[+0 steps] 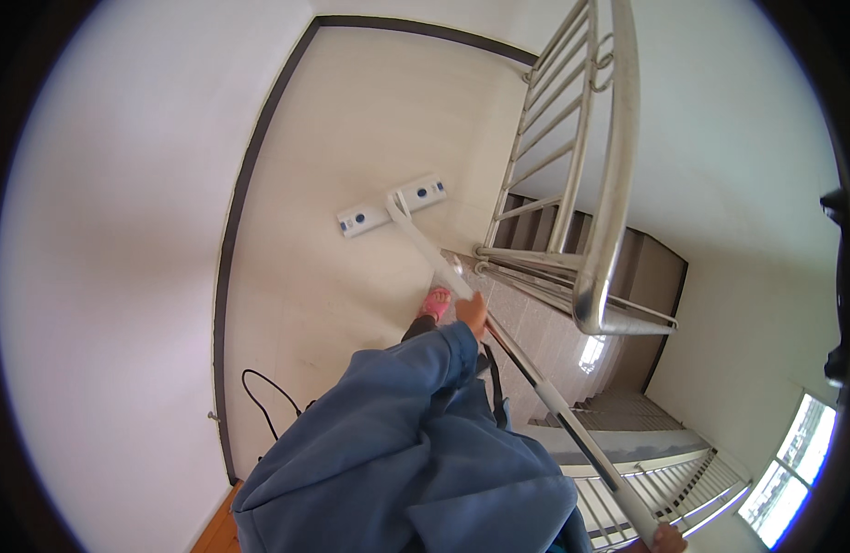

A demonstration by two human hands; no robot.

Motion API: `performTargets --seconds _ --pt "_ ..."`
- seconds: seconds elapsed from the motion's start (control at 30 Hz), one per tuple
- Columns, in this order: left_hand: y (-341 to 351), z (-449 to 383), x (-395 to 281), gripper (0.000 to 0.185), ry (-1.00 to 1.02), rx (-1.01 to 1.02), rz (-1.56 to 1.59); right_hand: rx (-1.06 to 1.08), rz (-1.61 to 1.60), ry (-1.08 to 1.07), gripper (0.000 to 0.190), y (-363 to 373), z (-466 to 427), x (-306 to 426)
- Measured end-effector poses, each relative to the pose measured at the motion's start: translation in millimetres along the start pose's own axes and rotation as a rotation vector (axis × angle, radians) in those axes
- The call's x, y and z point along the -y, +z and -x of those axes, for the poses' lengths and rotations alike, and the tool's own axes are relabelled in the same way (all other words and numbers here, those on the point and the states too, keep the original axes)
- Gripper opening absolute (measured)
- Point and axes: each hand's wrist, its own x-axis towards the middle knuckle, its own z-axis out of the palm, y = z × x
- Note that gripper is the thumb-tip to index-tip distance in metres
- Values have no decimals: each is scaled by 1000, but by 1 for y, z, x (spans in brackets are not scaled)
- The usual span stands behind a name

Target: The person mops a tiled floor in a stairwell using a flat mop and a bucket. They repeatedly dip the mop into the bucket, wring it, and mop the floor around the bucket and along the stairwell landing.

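Note:
A flat mop with a long metal and white pole [514, 352] runs diagonally across the view. Its white rectangular mop head [391, 206], marked with blue round spots, lies on the pale floor. My left hand [472, 316], below a blue sleeve, is closed around the pole's middle part. Near the bottom right edge, my right hand [669, 538] grips the pole's upper end and is partly cut off by the picture's rim. One foot in a pink sandal [436, 303] stands just left of the pole.
A stainless steel railing [604, 276] rises on the right beside a descending staircase [535, 221]. White walls with a dark baseboard [241, 173] bound the floor at left and top. A black cable [255, 397] loops at lower left. A bright window [787, 470] is at lower right.

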Motion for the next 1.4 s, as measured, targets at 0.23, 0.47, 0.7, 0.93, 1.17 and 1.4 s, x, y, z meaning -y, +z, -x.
performTargets --seconds 0.23,0.47,0.7,0.93,1.17,1.4 --pt "-59 -6 -155 33 472 -53 141 349 15 384 22 70 -38 -15" --pt "-90 -10 -337 29 333 14 396 824 229 321 21 231 -92 -122" --pt "-39 26 -286 29 340 155 250 627 388 288 16 229 -121 -72" --pt "2 162 -177 39 -14 432 309 468 248 300 12 191 -166 71" --pt "20 288 -96 36 -235 562 282 375 370 108 16 150 -197 185" --pt "11 332 -124 32 -238 602 345 713 -44 -72 35 167 -219 205"
